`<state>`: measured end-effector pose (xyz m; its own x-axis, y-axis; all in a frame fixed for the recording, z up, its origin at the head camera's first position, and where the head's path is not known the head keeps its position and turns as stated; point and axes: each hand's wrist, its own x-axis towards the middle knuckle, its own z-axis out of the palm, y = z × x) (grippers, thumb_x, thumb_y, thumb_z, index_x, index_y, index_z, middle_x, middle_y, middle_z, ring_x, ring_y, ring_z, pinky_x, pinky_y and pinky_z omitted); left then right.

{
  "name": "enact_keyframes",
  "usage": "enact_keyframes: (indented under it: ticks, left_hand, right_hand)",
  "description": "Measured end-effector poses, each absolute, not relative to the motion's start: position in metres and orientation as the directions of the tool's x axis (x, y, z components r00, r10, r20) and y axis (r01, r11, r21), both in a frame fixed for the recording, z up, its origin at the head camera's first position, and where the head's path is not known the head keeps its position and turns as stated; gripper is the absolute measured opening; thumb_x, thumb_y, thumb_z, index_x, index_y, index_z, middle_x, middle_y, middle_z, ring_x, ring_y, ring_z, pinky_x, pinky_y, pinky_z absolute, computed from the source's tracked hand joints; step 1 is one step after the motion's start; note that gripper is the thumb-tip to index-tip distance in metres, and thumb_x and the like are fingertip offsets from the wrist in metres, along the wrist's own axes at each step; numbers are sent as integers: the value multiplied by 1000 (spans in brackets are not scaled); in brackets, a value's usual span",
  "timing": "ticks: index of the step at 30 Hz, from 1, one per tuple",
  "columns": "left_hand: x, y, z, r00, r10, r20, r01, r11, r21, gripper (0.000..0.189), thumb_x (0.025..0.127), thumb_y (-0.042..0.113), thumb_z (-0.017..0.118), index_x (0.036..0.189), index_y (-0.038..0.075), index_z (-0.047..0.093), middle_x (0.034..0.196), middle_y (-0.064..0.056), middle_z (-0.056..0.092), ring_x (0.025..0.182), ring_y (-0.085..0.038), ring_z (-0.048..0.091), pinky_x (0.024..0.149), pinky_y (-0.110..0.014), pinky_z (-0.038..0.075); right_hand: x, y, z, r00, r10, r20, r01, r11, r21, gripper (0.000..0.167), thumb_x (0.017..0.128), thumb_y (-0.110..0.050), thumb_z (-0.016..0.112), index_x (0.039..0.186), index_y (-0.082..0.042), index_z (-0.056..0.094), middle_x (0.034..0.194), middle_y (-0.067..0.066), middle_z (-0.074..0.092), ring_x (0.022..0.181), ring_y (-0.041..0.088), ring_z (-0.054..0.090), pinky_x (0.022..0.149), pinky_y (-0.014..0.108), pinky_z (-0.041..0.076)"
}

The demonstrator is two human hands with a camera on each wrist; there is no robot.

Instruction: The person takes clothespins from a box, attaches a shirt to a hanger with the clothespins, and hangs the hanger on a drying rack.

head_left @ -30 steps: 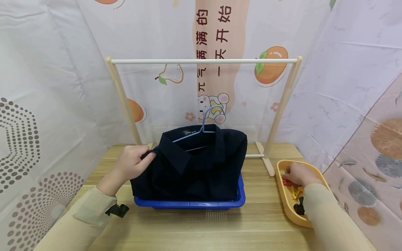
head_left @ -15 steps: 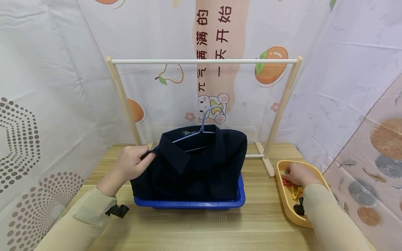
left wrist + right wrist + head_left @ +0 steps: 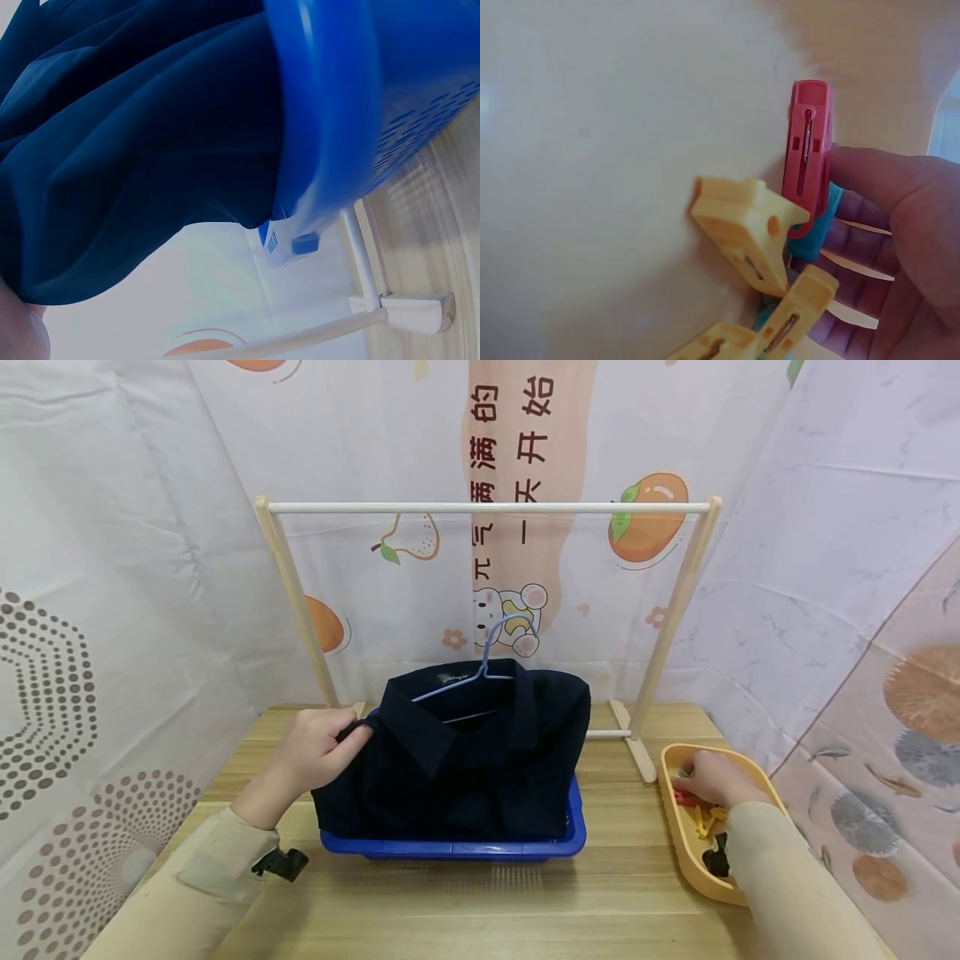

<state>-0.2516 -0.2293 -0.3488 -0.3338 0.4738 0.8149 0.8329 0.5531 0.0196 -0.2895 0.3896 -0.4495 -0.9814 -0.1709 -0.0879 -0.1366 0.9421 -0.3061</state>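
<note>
A dark navy collared shirt [image 3: 480, 785] sits on a light blue hanger [image 3: 486, 668] and hangs over a blue plastic basket [image 3: 453, 847]. My left hand [image 3: 322, 747] pinches the shirt's shoulder on the left; in the left wrist view its cloth [image 3: 142, 165] drapes over the basket rim [image 3: 322, 105]. Down in a yellow tray [image 3: 678, 843] at the right is my right hand [image 3: 720, 777]. In the right wrist view, its thumb lies against a pink clothespin [image 3: 808, 150] and its fingers curl behind a teal clothespin [image 3: 815, 229]. Yellow clothespins [image 3: 742, 225] lie beside them.
Behind the basket stands a wooden rack with a white top rail [image 3: 487, 507] and its right foot [image 3: 637, 747] on the wooden table [image 3: 450, 918]. Printed curtains [image 3: 375, 452] enclose the back and sides. Black straps [image 3: 281, 862] are on both wrists.
</note>
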Motion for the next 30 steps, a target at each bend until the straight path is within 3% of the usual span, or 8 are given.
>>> enact_keyframes:
  ticks: [12, 17, 22, 30]
  left_hand:
    - [-253, -228, -349, -313, 478, 821, 837, 547, 1, 38, 85, 11, 63, 62, 20, 34, 58, 14, 23, 51, 0, 18, 45, -20, 17]
    - [-253, -228, -348, -316, 482, 817, 836, 548, 0, 38, 85, 12, 63, 62, 21, 34, 58, 14, 23, 50, 0, 19, 45, -20, 18]
    - [-253, -228, -348, -316, 484, 816, 836, 549, -1, 38, 84, 11, 64, 62, 21, 34, 58, 14, 24, 49, 0, 20, 44, -20, 18]
    - [-253, -229, -349, -320, 484, 815, 836, 549, 2, 39, 84, 11, 64, 62, 21, 34, 58, 14, 23, 49, 0, 19, 44, -20, 18]
  right_hand:
    - [-289, 394, -448, -983, -170, -66, -139, 934, -328, 20, 88, -23, 69, 74, -11, 60, 60, -3, 54, 56, 15, 52, 57, 33, 41]
    - [-289, 396, -445, -981, -158, -112, -102, 913, -394, 16, 91, -22, 67, 84, -8, 64, 62, -2, 62, 55, 16, 60, 55, 33, 46]
    - [-288, 400, -442, -981, -161, -111, -106, 914, -390, 19, 96, -24, 66, 95, -6, 67, 71, -2, 67, 60, 16, 61, 60, 35, 48]
    - [-289, 405, -442, -981, -163, -101, -111, 911, -397, 23, 96, -26, 66, 99, -3, 69, 80, -1, 71, 65, 17, 61, 61, 35, 50]
